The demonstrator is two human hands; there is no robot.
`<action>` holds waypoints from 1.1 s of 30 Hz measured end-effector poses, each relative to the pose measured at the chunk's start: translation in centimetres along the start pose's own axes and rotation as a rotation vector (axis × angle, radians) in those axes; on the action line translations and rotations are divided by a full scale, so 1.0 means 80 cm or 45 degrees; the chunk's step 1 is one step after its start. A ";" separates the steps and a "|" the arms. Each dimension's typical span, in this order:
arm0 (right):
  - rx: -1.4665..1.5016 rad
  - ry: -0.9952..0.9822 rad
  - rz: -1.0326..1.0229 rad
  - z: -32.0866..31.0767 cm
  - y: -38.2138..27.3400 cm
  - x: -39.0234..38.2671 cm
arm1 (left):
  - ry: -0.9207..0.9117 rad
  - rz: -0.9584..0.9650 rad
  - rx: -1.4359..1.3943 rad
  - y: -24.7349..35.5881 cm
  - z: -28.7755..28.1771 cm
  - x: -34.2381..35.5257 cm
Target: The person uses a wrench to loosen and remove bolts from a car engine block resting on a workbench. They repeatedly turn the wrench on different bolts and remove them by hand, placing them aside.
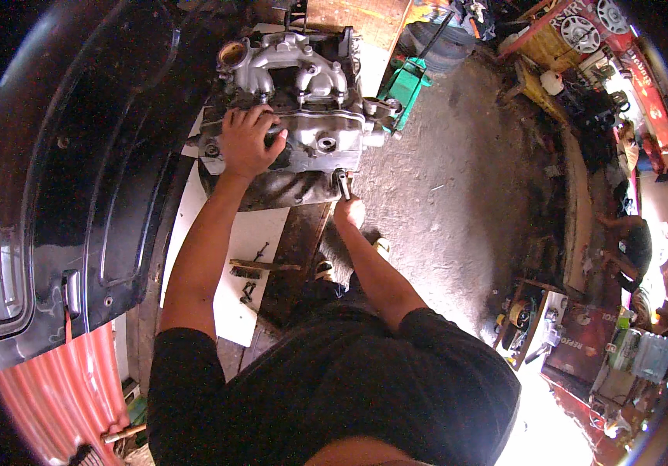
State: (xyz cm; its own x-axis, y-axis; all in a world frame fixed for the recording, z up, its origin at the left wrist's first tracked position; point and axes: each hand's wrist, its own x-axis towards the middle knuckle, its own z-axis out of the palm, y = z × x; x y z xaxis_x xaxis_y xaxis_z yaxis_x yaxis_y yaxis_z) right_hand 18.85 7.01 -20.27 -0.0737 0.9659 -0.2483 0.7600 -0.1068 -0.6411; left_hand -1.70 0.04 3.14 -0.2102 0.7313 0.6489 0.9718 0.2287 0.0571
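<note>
A grey metal engine (307,128) with a curved intake manifold (276,56) on its far side sits on the bench before me. Flat on the engine's cover, at its left part, rests my left hand (250,142), fingers spread and holding nothing. My right hand (349,211) is closed around the handle of a ratchet wrench (342,185). The wrench's head meets the near right corner of the engine; what it fits onto there is hidden.
Left of the engine leans a large black vehicle panel (78,171). A white board (186,233) on the bench carries a brush (260,266) and small metal parts (248,292). Beyond the engine stand a green floor jack (405,89) and tires (443,45). At far right is another person (633,248).
</note>
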 end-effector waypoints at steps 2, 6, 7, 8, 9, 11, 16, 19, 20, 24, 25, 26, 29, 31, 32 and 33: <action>0.084 -0.032 -0.043 -0.003 0.000 0.003 | -0.017 -0.019 -0.008 -0.002 -0.001 0.000; 0.184 -0.405 0.077 -0.046 -0.030 -0.032 | -0.020 -0.003 -0.008 -0.003 -0.001 -0.003; 0.186 -0.397 -0.004 -0.043 -0.022 -0.034 | -0.028 0.000 0.004 -0.004 0.000 -0.006; 0.195 -0.373 -0.076 -0.038 -0.009 -0.032 | -0.033 0.018 0.004 -0.003 -0.001 -0.004; 0.204 -0.351 -0.150 -0.031 0.009 -0.027 | -0.037 0.020 -0.001 -0.003 0.000 -0.002; 0.484 -0.581 -0.133 -0.010 0.060 0.004 | -0.045 0.024 -0.019 -0.002 0.000 0.002; 0.364 -0.620 -0.154 -0.035 0.060 0.010 | -0.031 0.022 -0.002 -0.003 0.004 -0.001; 0.223 -0.451 -0.317 -0.064 0.030 -0.015 | -0.025 -0.002 0.014 -0.006 0.004 -0.005; 0.204 -0.448 -0.330 -0.065 0.030 -0.015 | -0.029 -0.010 0.015 -0.004 0.005 -0.006; 0.050 -0.266 -0.422 -0.067 0.029 -0.009 | -0.023 -0.005 0.043 -0.001 0.002 -0.001; -0.003 -0.231 -0.453 -0.071 0.030 -0.004 | -0.016 0.002 0.047 0.001 0.002 0.000; -0.056 -0.199 -0.486 -0.076 0.029 0.001 | -0.010 0.005 0.053 0.002 0.000 -0.001; -0.203 -0.044 -0.667 -0.098 0.030 0.019 | -0.022 -0.013 0.011 0.000 0.003 -0.003; -0.343 -0.072 -0.780 -0.144 0.010 0.031 | -0.020 -0.007 0.035 -0.003 0.002 -0.007; -0.483 -0.071 -0.910 -0.169 0.000 0.044 | -0.013 0.002 0.037 -0.002 0.002 -0.005; -0.625 -0.072 -1.037 -0.192 -0.012 0.059 | 0.003 0.006 0.050 -0.001 0.003 -0.005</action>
State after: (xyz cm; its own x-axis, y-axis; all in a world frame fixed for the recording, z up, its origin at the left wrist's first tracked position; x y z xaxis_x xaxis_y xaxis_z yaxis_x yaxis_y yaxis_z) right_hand 27.65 15.27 -9.67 -0.7218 0.6852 0.0972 0.6464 0.7177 -0.2590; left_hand -1.73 -0.14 2.71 -0.2052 0.7311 0.6506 0.9679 0.2500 0.0244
